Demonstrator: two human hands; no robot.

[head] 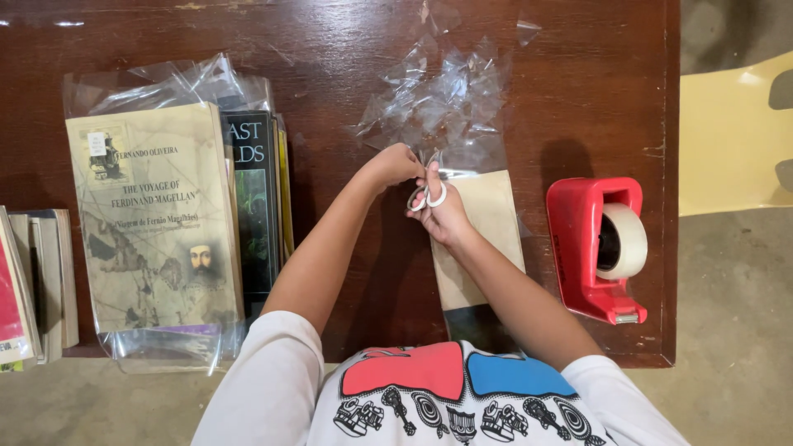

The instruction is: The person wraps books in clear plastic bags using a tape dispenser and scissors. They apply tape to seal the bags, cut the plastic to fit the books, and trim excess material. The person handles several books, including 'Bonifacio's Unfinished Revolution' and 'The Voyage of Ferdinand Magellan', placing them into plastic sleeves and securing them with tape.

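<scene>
A beige book [487, 239] lies on the dark wooden table [330, 49], inside a crinkled clear plastic sheet [446, 99] that sticks out past its far end. My right hand [442, 211] grips white-handled scissors [427, 196] at the book's top left corner, blades toward the plastic. My left hand [392, 165] pinches the plastic edge right beside the scissors. The scissor blades are mostly hidden by my fingers.
A red tape dispenser [599, 248] with a roll of tape stands right of the book. A stack of plastic-covered books [157, 223] lies at the left, more books [37, 281] at the far left edge. A yellow chair [731, 132] stands beyond the table's right edge.
</scene>
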